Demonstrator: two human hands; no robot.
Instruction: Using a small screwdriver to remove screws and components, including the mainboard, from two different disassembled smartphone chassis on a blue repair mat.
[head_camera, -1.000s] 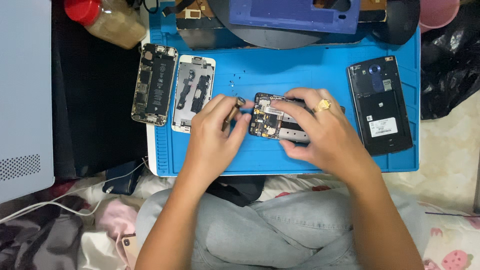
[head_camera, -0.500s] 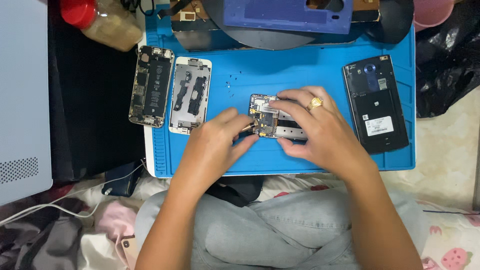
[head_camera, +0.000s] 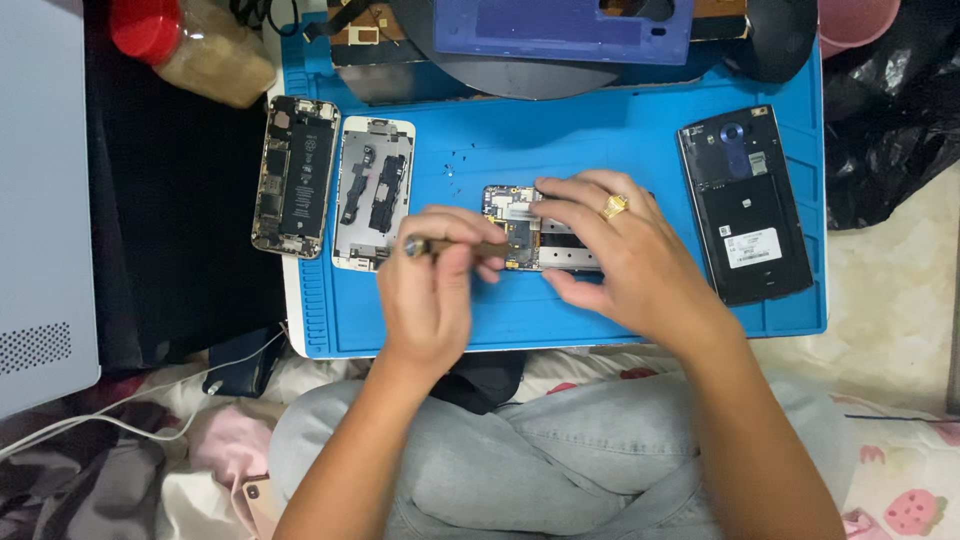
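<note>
I see the opened phone lying near the middle of the blue work mat, its circuit board exposed. My right hand lies over its right part, fingers spread flat and pressing it down, closed on nothing; a gold ring sits on one finger. My left hand is curled tight round a slim brown tool, which lies almost level with its tip at the phone's left edge — the tip itself is hidden under my fingers.

To the left on the mat lie two more stripped phones just beside each other: a dark one with battery showing and a white-framed one. A few tiny screws are scattered between these and the opened phone. Well to the right lies a black phone with its back off. Along the top edge a dark round plate carries a blue block. Off the mat, top left, a jar with a red lid lies on its side. My crossed legs in grey jeans fill the bottom.

Against half a second ago, my left hand has pulled back leftward off the board — the tool now shows in full length — while the right hand stays planted on the phone.
</note>
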